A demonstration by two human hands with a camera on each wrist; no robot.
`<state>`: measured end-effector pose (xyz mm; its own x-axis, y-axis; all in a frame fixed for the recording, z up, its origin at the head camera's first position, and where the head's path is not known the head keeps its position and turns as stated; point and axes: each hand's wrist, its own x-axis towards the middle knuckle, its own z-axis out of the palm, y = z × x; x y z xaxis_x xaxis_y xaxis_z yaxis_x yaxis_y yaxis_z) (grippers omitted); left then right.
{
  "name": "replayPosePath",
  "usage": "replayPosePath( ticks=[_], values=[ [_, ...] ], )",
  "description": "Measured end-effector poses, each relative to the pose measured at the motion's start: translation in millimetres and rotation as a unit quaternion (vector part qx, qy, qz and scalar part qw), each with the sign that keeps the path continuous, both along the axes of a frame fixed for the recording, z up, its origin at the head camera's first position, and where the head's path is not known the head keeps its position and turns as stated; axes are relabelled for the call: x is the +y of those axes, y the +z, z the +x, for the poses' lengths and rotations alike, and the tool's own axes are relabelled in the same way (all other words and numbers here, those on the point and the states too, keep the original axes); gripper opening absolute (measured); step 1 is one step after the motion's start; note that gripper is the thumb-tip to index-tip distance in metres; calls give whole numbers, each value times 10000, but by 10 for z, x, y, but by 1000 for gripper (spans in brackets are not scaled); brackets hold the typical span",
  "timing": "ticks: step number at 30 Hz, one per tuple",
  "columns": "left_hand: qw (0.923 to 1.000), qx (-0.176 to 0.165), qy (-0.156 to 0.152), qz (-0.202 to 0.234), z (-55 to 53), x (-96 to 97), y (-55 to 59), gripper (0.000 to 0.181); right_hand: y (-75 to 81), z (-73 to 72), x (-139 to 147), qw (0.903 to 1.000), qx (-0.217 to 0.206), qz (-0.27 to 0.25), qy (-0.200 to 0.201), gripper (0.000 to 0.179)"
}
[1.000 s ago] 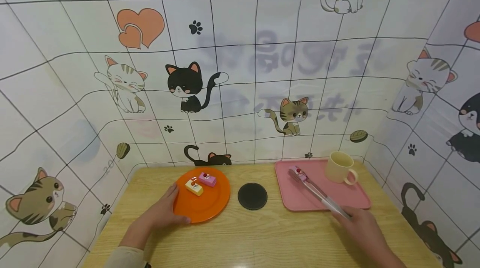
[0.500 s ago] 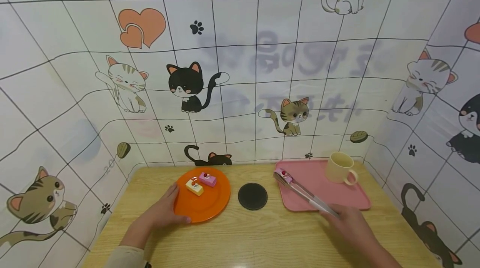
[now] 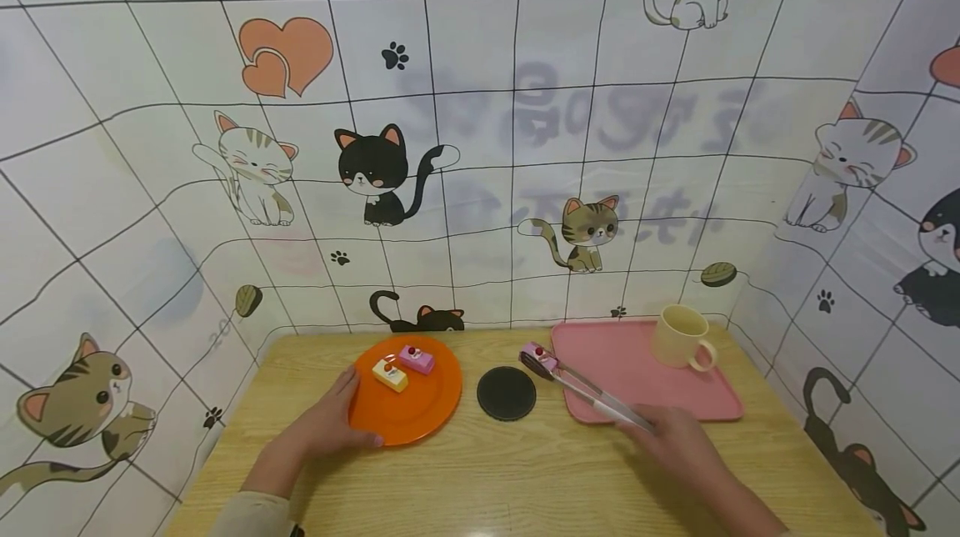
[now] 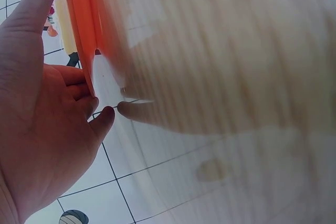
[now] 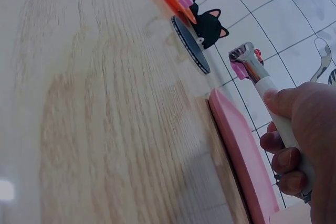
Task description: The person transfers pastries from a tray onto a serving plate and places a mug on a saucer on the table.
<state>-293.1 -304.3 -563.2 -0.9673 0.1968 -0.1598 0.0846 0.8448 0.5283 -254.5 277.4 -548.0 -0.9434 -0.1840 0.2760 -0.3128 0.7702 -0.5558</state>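
My right hand (image 3: 678,441) grips metal tongs (image 3: 606,405) by their pale handles. A small pink toy cake (image 3: 538,353) with a red berry on top is pinched in the tongs' tips, just off the tray's left edge; the right wrist view shows this cake (image 5: 240,70) above table level. My left hand (image 3: 326,420) holds the left rim of an orange plate (image 3: 423,419), thumb at the front and fingers curved along the side. On that plate sit a yellow toy cake (image 3: 390,374) and another pink toy cake (image 3: 416,359), side by side.
A round black coaster (image 3: 506,393) lies between the plate and the pink tray (image 3: 675,391). Towards the tray's back right stands a pale yellow mug (image 3: 677,337). A cat-printed, tile-patterned wall covering (image 3: 480,187) encloses the wooden table (image 3: 465,487).
My right hand has moved left with the tongs, carrying the pink toy cake from over the tray to beyond its left edge. The left hand and plate have stayed in place.
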Motion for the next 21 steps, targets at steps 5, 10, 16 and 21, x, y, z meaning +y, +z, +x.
replayPosePath(
  ticks=[5, 10, 16, 21],
  values=[
    [10000, 1, -17, 17, 5, 10, 13, 139, -2, -62, -90, 9996, 80, 42, 273, 13],
    [10000, -15, -17, 22, 8, 21, 26, 139, 21, -115, -201, 9989, -63, 98, 455, 13],
    [10000, -28, -9, 10, 3, 9, 6, 139, 18, -171, -336, 9981, -73, 141, 600, 21],
    [10000, 19, -9, 40, 12, 6, 6, 139, 14, -213, -413, 9942, 295, 294, 989, 14]
  ],
)
